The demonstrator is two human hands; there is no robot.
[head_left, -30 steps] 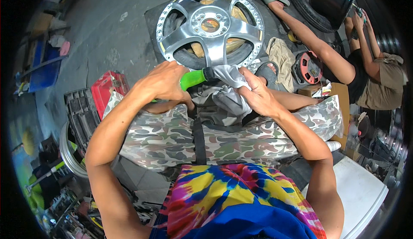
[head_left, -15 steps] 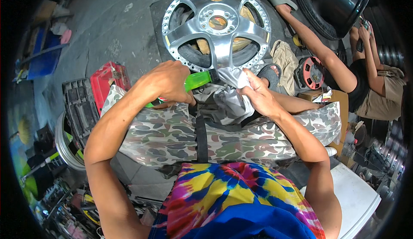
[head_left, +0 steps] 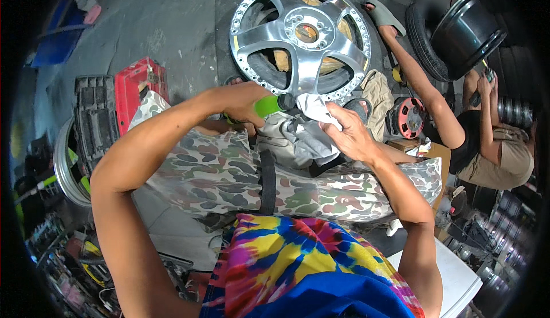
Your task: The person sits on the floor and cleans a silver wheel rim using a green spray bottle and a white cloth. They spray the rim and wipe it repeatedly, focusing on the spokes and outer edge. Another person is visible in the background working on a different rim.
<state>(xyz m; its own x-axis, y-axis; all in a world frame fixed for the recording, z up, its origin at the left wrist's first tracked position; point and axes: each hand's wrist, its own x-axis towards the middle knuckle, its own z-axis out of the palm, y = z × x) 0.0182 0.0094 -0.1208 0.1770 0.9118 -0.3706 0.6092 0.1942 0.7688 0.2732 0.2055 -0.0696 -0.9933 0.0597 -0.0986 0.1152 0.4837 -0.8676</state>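
Note:
My left hand (head_left: pixel 247 101) is wrapped round a bright green bottle (head_left: pixel 266 107) with a dark cap, lying tilted so that its cap end points right. Just beyond that cap, my right hand (head_left: pixel 350 133) pinches a white-grey cloth (head_left: pixel 312 107) between thumb and fingers. The cap end is close to the cloth; whether they touch I cannot tell. More grey fabric (head_left: pixel 303 140) is bunched below, over my lap. In front of both hands lies a polished silver five-spoke wheel (head_left: pixel 310 69) with small holes round its rim.
A red case (head_left: pixel 123 101) and a black ribbed case (head_left: pixel 94 120) stand at left. On the right sits another person (head_left: pixel 427 92), near a tyre (head_left: pixel 423 43) and a dark wheel barrel (head_left: pixel 465 32). A beige cloth (head_left: pixel 377 97) and a red-faced round item (head_left: pixel 411 117) lie right of the wheel.
The green bottle has turned, showing less of its length, with its cap still beside the cloth. The cloth's upper fold has shifted in my right hand. The whole view has moved slightly.

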